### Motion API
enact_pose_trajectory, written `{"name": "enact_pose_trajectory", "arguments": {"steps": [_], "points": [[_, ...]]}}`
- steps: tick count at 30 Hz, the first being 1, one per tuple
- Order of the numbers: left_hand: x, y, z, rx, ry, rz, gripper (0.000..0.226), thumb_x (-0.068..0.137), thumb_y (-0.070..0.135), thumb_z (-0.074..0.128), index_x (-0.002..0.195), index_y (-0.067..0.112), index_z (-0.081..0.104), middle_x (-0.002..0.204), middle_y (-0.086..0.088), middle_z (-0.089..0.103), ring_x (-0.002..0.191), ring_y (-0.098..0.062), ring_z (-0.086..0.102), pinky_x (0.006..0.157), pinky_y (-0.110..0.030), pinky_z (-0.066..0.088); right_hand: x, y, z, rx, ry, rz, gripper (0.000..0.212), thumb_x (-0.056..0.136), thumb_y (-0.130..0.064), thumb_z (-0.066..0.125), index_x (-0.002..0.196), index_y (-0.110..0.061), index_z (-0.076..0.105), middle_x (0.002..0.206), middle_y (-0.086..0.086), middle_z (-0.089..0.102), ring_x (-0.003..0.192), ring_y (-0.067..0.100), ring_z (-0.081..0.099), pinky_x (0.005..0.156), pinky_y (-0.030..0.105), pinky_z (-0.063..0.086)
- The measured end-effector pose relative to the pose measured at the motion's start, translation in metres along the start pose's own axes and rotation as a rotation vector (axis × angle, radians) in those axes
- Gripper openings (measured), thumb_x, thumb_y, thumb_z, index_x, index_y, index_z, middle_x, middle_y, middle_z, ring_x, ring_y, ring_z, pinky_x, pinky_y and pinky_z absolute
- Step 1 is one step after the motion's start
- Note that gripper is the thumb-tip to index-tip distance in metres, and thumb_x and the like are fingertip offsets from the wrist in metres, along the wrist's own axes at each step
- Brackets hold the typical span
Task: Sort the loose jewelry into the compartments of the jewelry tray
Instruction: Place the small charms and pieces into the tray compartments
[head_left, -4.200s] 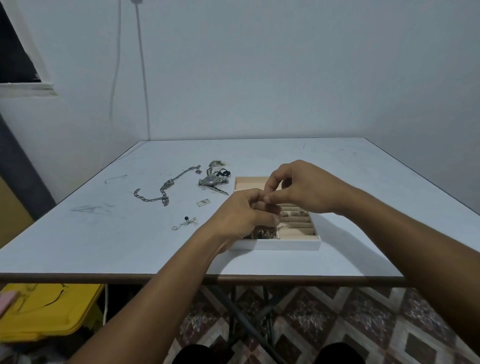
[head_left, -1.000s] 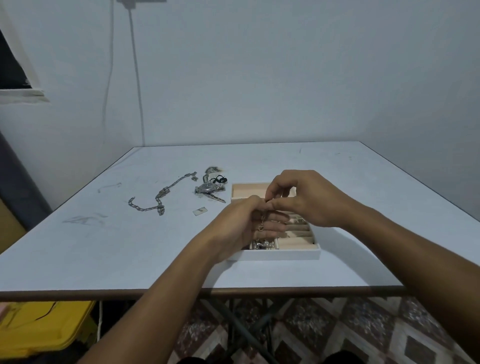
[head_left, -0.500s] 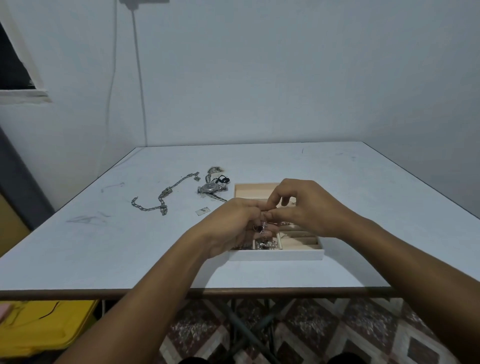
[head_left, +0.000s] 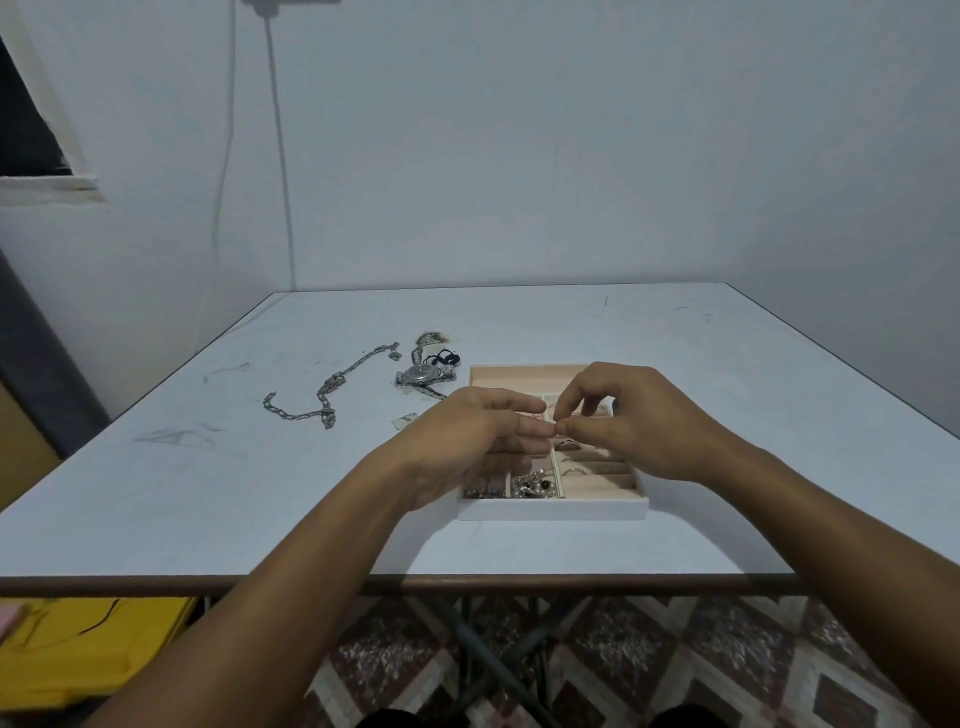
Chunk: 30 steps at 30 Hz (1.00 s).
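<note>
The jewelry tray (head_left: 553, 508), white outside and beige inside, sits near the table's front edge. Its front left compartments hold small silver and dark-beaded pieces (head_left: 532, 486), and rings (head_left: 574, 472) sit in the padded rows on the right. My left hand (head_left: 467, 441) hovers over the tray's left half with its fingers stretched out to the right. My right hand (head_left: 636, 421) is over the right half. Its thumb and forefinger pinch together at my left fingertips, on a piece too small to make out.
Left of the tray lie a silver link chain (head_left: 322, 400), a wristwatch (head_left: 423, 375), a black piece (head_left: 441, 358), a small silver piece (head_left: 428, 339) and a little tag (head_left: 405, 420). A yellow bin (head_left: 78, 644) stands under the table's front edge (head_left: 208, 583).
The small dark-beaded piece that hung between my fingers half a second ago no longer shows there. My left fingers have straightened out, and my right hand still pinches.
</note>
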<state>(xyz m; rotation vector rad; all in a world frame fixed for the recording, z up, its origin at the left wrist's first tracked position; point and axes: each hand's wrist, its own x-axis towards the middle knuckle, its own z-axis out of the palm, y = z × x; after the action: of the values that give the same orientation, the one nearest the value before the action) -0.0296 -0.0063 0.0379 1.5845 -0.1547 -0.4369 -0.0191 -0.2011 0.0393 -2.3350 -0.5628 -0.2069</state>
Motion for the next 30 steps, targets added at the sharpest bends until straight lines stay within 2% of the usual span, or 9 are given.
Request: {"name": "enact_pose_trajectory", "arguments": {"steps": [4,10,12,15,19,21,24,27,30], "points": [[-0.002,-0.002,-0.002,-0.010,0.044,0.046,0.021,0.093,0.001,0.053,0.112,0.006,0.060,0.110,-0.019,0.070,0.109,-0.034,0.064,0.100,-0.048,0.047,-0.001,0.000,0.003,0.032,-0.016,0.007,0.005,0.080,-0.020,0.075,0.079,-0.023,0.072,0.085,-0.009,0.067,0.077,0.001,0.061,0.066,0.009,0.043],[0.000,-0.011,-0.021,0.083,0.282,0.213,0.013,0.089,0.005,0.061,0.100,0.009,0.067,0.099,-0.014,0.072,0.090,-0.023,0.071,0.090,-0.034,0.055,0.006,-0.002,0.007,0.052,-0.064,-0.001,0.004,0.082,-0.018,0.073,0.085,-0.019,0.071,0.083,-0.008,0.071,0.078,0.000,0.064,0.069,0.010,0.047],[0.001,-0.017,-0.029,0.165,0.378,0.243,0.011,0.089,0.010,0.062,0.096,0.014,0.069,0.097,-0.008,0.072,0.092,-0.020,0.070,0.092,-0.036,0.053,0.014,-0.004,0.010,0.044,-0.086,0.001,0.007,0.082,-0.017,0.074,0.088,-0.018,0.071,0.085,-0.007,0.071,0.078,0.001,0.064,0.070,0.011,0.048],[0.000,-0.025,-0.036,0.326,0.488,0.257,0.013,0.091,0.014,0.059,0.097,0.019,0.069,0.096,0.005,0.072,0.095,-0.010,0.066,0.092,-0.032,0.051,0.032,-0.009,0.012,-0.048,-0.127,-0.010,0.010,0.082,-0.019,0.074,0.089,-0.024,0.069,0.088,-0.012,0.069,0.082,0.000,0.065,0.076,0.018,0.051],[0.001,-0.036,-0.037,0.465,0.558,0.264,0.018,0.087,0.015,0.055,0.088,0.029,0.066,0.091,0.013,0.070,0.089,-0.003,0.065,0.080,-0.024,0.051,0.066,-0.018,0.016,-0.140,-0.197,-0.037,0.018,0.083,-0.017,0.072,0.095,-0.028,0.065,0.095,-0.010,0.066,0.089,0.006,0.066,0.081,0.022,0.051],[0.005,-0.039,-0.036,0.499,0.558,0.249,0.019,0.086,0.018,0.052,0.090,0.031,0.065,0.094,0.015,0.069,0.087,0.001,0.063,0.073,-0.018,0.050,0.087,-0.019,0.023,-0.202,-0.225,-0.048,0.024,0.085,-0.014,0.071,0.106,-0.023,0.066,0.102,-0.007,0.065,0.093,0.011,0.066,0.084,0.024,0.049],[0.013,-0.039,-0.038,0.595,0.499,0.240,0.028,0.087,0.020,0.051,0.108,0.026,0.067,0.104,0.010,0.070,0.088,-0.001,0.063,0.065,-0.005,0.041,0.120,-0.016,0.037,-0.298,-0.256,-0.049,0.033,0.087,-0.015,0.067,0.120,-0.020,0.063,0.117,-0.002,0.064,0.100,0.016,0.063,0.090,0.027,0.046],[0.019,-0.038,-0.042,0.672,0.497,0.264,0.032,0.089,0.022,0.051,0.116,0.027,0.067,0.106,0.010,0.069,0.093,-0.005,0.059,0.071,-0.013,0.040,0.148,-0.012,0.055,-0.374,-0.281,-0.052,0.037,0.091,-0.017,0.062,0.128,-0.019,0.057,0.129,0.002,0.060,0.111,0.020,0.058,0.093,0.028,0.042],[0.021,-0.041,-0.043,0.687,0.490,0.289,0.028,0.090,0.023,0.050,0.110,0.032,0.067,0.093,0.012,0.070,0.086,-0.007,0.062,0.072,-0.018,0.048,0.170,-0.006,0.073,-0.432,-0.294,-0.026,0.042,0.094,-0.009,0.052,0.135,-0.018,0.052,0.139,0.005,0.052,0.124,0.023,0.051,0.100,0.029,0.038]]}}
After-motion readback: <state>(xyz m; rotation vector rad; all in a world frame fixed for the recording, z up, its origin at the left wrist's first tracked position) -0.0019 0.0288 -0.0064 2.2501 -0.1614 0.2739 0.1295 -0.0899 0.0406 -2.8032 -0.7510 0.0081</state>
